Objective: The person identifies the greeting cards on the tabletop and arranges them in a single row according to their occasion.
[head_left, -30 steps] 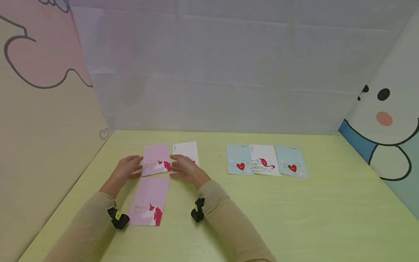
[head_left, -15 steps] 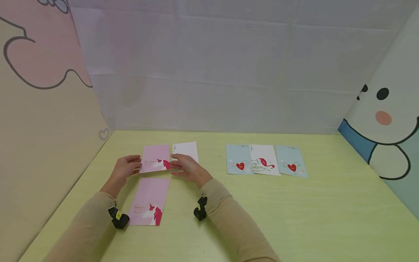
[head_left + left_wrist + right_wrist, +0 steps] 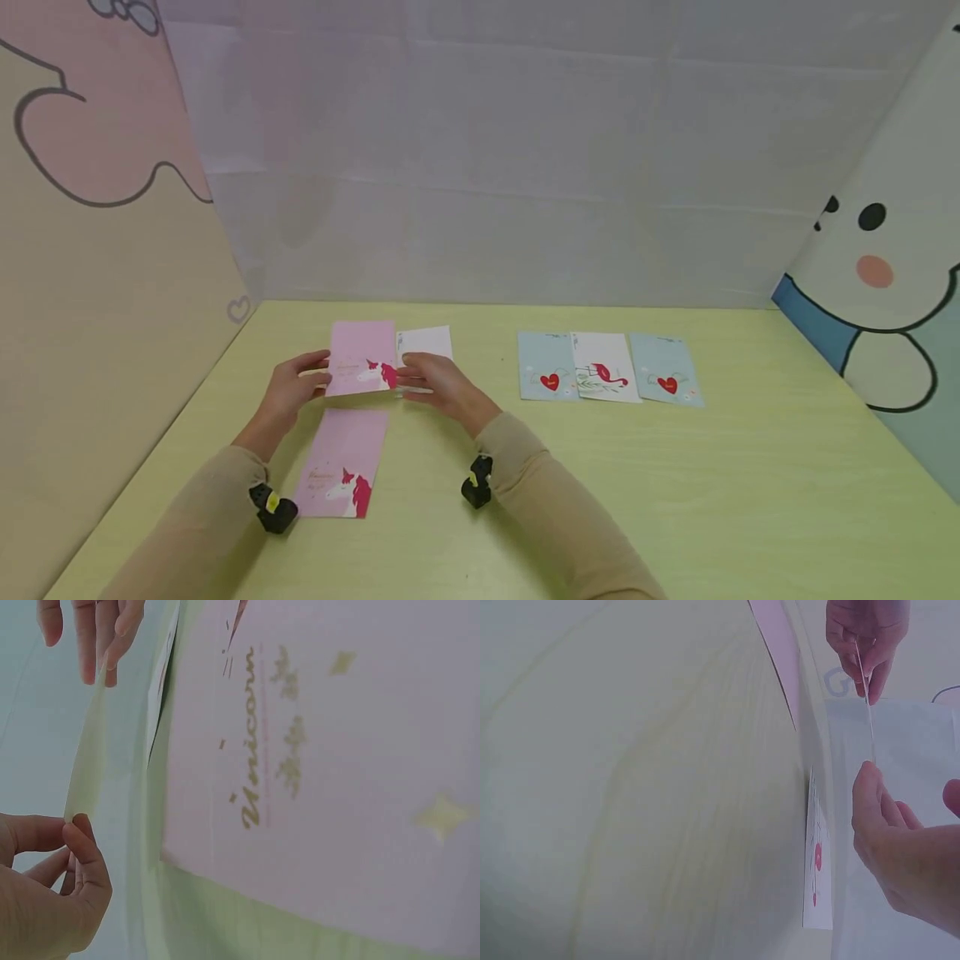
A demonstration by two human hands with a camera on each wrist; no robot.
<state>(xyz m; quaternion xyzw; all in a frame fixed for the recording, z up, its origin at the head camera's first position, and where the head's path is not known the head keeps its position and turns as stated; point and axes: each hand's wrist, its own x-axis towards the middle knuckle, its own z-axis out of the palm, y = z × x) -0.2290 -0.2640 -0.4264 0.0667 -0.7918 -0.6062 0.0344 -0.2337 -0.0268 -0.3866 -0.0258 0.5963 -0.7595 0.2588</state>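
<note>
Both hands hold a pink unicorn card (image 3: 362,350) by its opposite side edges, raised above the table. The left hand (image 3: 281,398) pinches its left edge; the right hand (image 3: 446,390) grips its right edge. In the left wrist view the card (image 3: 88,750) is seen nearly edge-on, between the left hand's thumb and fingers (image 3: 84,859) and the right hand (image 3: 109,634). The right wrist view shows the right hand (image 3: 904,844) at one end of the thin card (image 3: 870,724). A second pink unicorn card (image 3: 341,458) lies nearer the person.
Behind the right hand lies a white card (image 3: 426,340), partly hidden. Farther right, a blue heart card (image 3: 545,358), a white flamingo card (image 3: 600,350) and another blue heart card (image 3: 660,354) lie in a row on the table (image 3: 675,492). Printed walls enclose the table.
The held pink card has risen and shifted slightly right, with both hands on it. The right hand has moved a little right. The other cards have stayed in place.
</note>
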